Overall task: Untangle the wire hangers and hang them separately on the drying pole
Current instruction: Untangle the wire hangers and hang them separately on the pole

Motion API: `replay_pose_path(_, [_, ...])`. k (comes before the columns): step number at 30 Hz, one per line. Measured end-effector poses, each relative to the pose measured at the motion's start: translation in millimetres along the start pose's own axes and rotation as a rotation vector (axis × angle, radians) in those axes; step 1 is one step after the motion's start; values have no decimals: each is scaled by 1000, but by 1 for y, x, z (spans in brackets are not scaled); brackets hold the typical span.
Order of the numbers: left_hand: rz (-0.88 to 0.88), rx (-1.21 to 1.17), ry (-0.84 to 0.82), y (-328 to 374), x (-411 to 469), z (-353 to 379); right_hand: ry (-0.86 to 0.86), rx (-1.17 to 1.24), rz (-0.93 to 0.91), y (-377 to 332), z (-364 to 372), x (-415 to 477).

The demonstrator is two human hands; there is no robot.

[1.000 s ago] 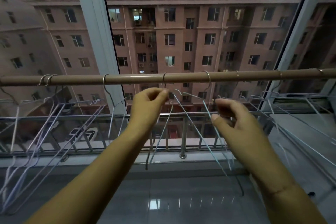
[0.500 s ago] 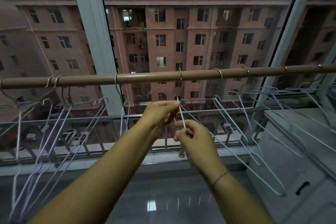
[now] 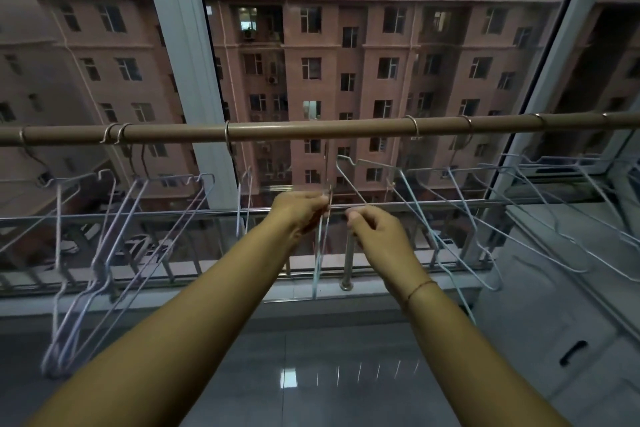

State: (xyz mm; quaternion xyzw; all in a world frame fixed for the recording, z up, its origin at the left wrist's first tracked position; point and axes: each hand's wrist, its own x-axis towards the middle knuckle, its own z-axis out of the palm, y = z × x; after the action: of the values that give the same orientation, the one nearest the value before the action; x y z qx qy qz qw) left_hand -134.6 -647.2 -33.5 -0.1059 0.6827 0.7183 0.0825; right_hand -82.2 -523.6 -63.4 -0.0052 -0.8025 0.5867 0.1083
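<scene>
Drawing apart from earlier contact, left hand (image 3: 299, 208) pinches one pale-blue wire hanger (image 3: 317, 267) below the brown drying pole (image 3: 311, 130), right hand (image 3: 377, 229) pinches its neighbour (image 3: 349, 178); pair appears untangled

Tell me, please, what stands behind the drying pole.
Behind the drying pole stand a white window post and, beyond the glass, an apartment block. The pole covers a strip of its windows.
</scene>
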Motion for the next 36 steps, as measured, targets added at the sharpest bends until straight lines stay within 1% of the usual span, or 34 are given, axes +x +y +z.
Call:
replay_pose_path(4, [-4, 192, -7, -18, -6, -9, -12, -72, -27, 15, -12, 5])
replay_pose_path(7, [28, 341, -26, -27, -14, -13, -78, -148, -69, 22, -13, 3])
replay_pose_path(11, [25, 387, -70, -37, -28, -16, -155, -333, -110, 33, -18, -2])
replay_pose_path(15, [29, 448, -84, -44, -37, -20, -162, -449, -107, 41, -27, -13])
replay_pose_path(17, [51, 435, -48, -49, -40, -22, -163, -429, -86, 40, -31, -20])
replay_pose_path(22, [146, 315, 60, -56, -42, -24, -233, -384, -42, 34, -39, -38])
replay_pose_path(24, [214, 302, 100, -56, -40, -22, -233, -243, 5, 30, -42, -47])
replay_pose_path(26, [330, 300, 169, -54, -41, -16, -200, -68, 33, 22, -44, -56])
replay_pose_path(28, [435, 300, 252, -48, -47, -11, -141, 25, 17, 14, -44, -66])
replay_pose_path(29, [446, 253, 258, -43, -51, -8, -109, 52, 1, 9, -44, -70])
replay_pose_path(30, [424, 185, 220, -38, -56, -5, -78, 66, -19, 4, -42, -72])
replay_pose_path(33, [261, 13, -55, -19, -69, 2, 28, 48, -100, -11, -36, -70])
replay_pose_path(34, [240, -5, -132, -13, -71, 4, 59, 37, -123, -15, -33, -68])
replay_pose_path(36, [256, -43, -220, -1, -70, 8, 101, 51, -136, -22, -27, -62])
